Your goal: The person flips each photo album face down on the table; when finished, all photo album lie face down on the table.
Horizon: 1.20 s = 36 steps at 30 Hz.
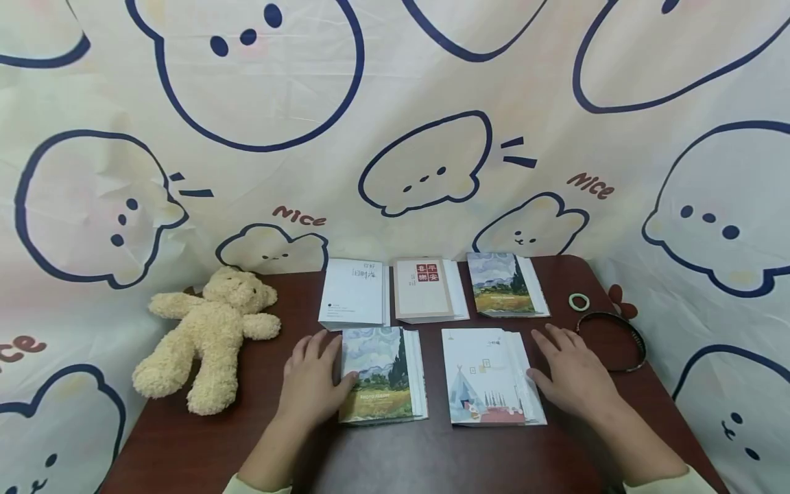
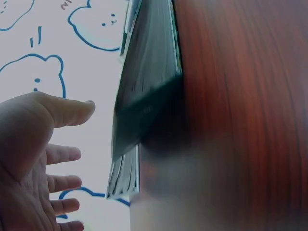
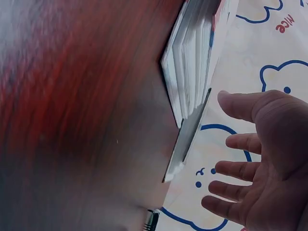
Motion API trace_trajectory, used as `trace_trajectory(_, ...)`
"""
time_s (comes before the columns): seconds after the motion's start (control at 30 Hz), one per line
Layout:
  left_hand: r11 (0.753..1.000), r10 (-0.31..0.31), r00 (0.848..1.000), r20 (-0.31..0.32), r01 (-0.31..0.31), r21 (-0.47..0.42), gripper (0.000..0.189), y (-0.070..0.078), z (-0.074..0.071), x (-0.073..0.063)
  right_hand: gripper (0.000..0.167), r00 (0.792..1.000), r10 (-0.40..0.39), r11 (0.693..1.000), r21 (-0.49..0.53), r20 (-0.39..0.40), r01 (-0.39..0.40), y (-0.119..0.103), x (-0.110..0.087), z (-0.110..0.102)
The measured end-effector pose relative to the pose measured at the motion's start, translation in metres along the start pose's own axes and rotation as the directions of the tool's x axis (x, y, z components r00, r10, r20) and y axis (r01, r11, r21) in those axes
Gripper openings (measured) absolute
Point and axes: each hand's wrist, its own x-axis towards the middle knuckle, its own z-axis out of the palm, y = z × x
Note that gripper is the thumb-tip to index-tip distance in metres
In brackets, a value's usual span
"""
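Observation:
My left hand point(image 1: 316, 384) is at the left side of a photo album with a painted landscape cover point(image 1: 376, 374), its thumb overlapping the cover's edge in the head view. In the left wrist view, the fingers point(image 2: 65, 182) are spread apart, with the album's page edges point(image 2: 149, 53) beyond the thumb. A white album with a tent drawing point(image 1: 484, 377) lies to the right. Beside its right edge is my right hand point(image 1: 575, 374), fingers extended and the thumb close to the pages. The right wrist view shows that palm point(image 3: 276, 159) holding nothing.
Behind stand a white album point(image 1: 352, 291), a beige album with red squares point(image 1: 422, 288) and another landscape album point(image 1: 498, 285). A teddy bear point(image 1: 212, 336) lies left on the brown table point(image 1: 370, 460). At right are a green ring point(image 1: 579, 296) and a dark hoop point(image 1: 642, 346).

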Motion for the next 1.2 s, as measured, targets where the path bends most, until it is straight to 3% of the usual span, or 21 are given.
trace_trajectory(0.23,0.983,0.018,1.000,-0.023,-0.022,-0.182,0.066,0.022,0.006,0.000,0.071,0.999,0.016,0.992,0.127,0.043,-0.021,-0.006,-0.003,0.004)
trace_trajectory(0.63,0.891,0.032,0.999,0.000,-0.029,-0.454,0.052,0.049,0.020,0.003,0.065,0.998,-0.009,0.973,0.230,0.057,-0.004,-0.013,-0.004,0.012)
trace_trajectory(0.83,0.850,0.068,0.997,0.024,-0.045,-0.525,0.050,0.060,0.025,0.003,0.065,0.998,-0.018,0.968,0.252,0.054,0.003,-0.017,-0.003,0.012)
trace_trajectory(1.0,0.831,0.093,0.995,0.037,-0.057,-0.553,0.049,0.069,0.028,0.005,0.064,0.998,-0.018,0.966,0.258,0.060,0.002,-0.019,-0.002,0.012)
trace_trajectory(1.2,0.787,0.108,0.990,0.086,-0.033,-0.616,0.048,0.079,0.031,0.007,0.064,0.997,-0.016,0.967,0.256,0.071,-0.003,-0.020,-0.001,0.015)
